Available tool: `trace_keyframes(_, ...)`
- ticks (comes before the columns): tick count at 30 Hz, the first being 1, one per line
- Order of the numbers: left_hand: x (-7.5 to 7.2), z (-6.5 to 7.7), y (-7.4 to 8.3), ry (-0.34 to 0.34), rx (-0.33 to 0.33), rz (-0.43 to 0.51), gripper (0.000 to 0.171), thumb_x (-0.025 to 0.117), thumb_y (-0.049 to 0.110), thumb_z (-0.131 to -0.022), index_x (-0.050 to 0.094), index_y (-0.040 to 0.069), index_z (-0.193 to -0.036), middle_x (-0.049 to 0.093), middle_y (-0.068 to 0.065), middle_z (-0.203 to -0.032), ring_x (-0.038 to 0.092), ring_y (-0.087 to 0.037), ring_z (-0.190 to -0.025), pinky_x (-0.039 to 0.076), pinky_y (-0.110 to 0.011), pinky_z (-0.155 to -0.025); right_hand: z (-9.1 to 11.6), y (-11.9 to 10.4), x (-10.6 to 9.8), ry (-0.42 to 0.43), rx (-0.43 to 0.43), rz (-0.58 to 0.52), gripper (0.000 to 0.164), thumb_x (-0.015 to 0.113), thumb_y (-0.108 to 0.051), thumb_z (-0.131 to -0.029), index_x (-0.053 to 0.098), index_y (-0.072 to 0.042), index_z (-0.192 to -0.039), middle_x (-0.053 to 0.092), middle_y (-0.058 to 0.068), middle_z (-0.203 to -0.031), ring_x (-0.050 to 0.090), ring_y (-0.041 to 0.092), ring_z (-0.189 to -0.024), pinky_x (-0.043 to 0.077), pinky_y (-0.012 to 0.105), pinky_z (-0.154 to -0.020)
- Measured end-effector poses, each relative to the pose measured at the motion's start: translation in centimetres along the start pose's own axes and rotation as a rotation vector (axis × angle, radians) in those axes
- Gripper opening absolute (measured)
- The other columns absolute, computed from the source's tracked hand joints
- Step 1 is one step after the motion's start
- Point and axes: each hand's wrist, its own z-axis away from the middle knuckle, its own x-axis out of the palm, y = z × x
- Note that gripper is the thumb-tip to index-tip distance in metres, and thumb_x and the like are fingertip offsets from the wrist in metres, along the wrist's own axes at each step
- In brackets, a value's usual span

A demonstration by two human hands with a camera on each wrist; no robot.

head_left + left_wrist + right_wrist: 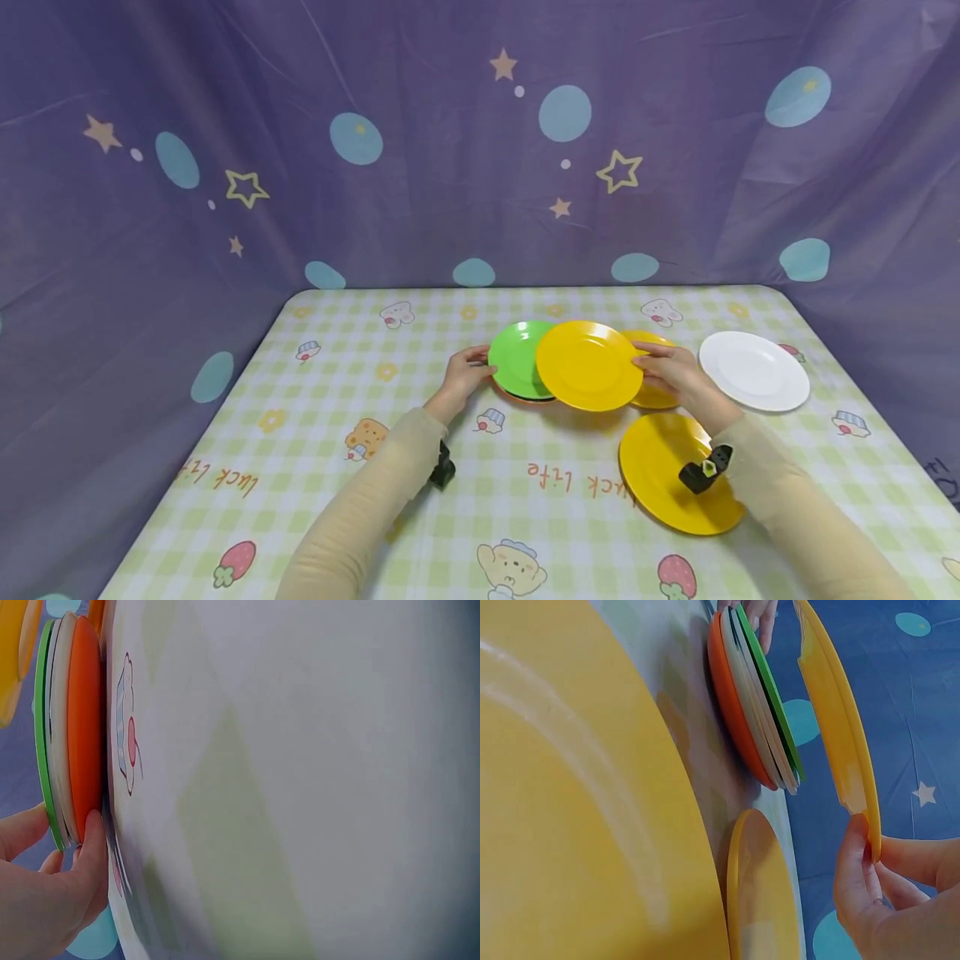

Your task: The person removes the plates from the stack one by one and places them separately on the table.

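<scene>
In the head view a yellow plate (589,367) is held up by its right rim in my right hand (678,375). The thumb and fingers pinch that rim, as the right wrist view shows. The raised plate partly covers a stack topped by a green plate (519,360). My left hand (461,379) grips the stack's left edge, thumb by the green rim and fingers low against the orange plate (85,727). Pale plates (60,712) lie between green and orange. The stack appears to rest on the table.
Another yellow plate (660,398) lies behind the raised one, partly hidden. Nearer, a yellow plate (660,475) lies under my right wrist. A white plate (753,372) sits at the right of the checked tablecloth (315,500). A purple curtain (450,217) hangs behind the table.
</scene>
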Motion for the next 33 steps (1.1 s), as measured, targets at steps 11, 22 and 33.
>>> trace_keyframes(11,0.0,0.2,0.1,0.001,0.002,0.003,0.044,0.061,-0.006,-0.075,0.054,0.001,-0.118,0.053,-0.015,-0.109,0.049,-0.025,-0.102,0.050,-0.026,-0.080,1.1,0.3,-1.9,-0.046,-0.024,0.014,0.056,0.050,-0.007,-0.088,0.023,0.004,-0.136,0.059,-0.013,-0.076,0.060,0.003,-0.070,0.053,0.020,-0.068)
trace_keyframes(22,0.1,0.2,-0.1,0.011,0.011,-0.012,0.044,0.061,-0.006,-0.074,0.055,0.002,-0.117,0.055,-0.014,-0.108,0.050,-0.025,-0.102,0.049,-0.025,-0.081,2.1,1.3,-4.2,-0.050,-0.037,0.119,0.061,0.054,-0.017,-0.088,0.024,0.004,-0.137,0.058,-0.014,-0.081,0.060,0.004,-0.074,0.052,0.022,-0.072)
trace_keyframes(33,0.3,0.1,-0.2,0.006,0.020,-0.004,0.044,0.061,-0.006,-0.074,0.055,0.000,-0.117,0.055,-0.015,-0.108,0.051,-0.025,-0.102,0.050,-0.024,-0.079,3.5,2.0,-6.9,-0.070,-0.023,0.072,0.061,0.055,-0.013,-0.087,0.022,0.006,-0.136,0.061,-0.014,-0.083,0.061,0.005,-0.076,0.053,0.023,-0.072)
